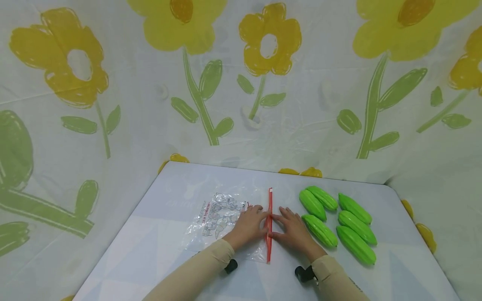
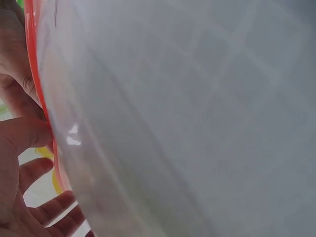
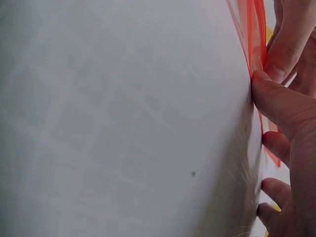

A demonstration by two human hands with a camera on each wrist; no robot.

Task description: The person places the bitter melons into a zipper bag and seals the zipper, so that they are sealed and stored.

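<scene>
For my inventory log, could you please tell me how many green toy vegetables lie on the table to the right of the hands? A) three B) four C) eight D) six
D: six green ridged vegetables lie in a group on the table, just beyond the right hand.

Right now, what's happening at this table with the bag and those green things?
A person has both hands on a clear plastic zip bag lying flat on the table. The left hand and right hand meet at its red zip strip, fingers pinching it from either side. Six green toy vegetables lie in two rows to the right, untouched.
</scene>
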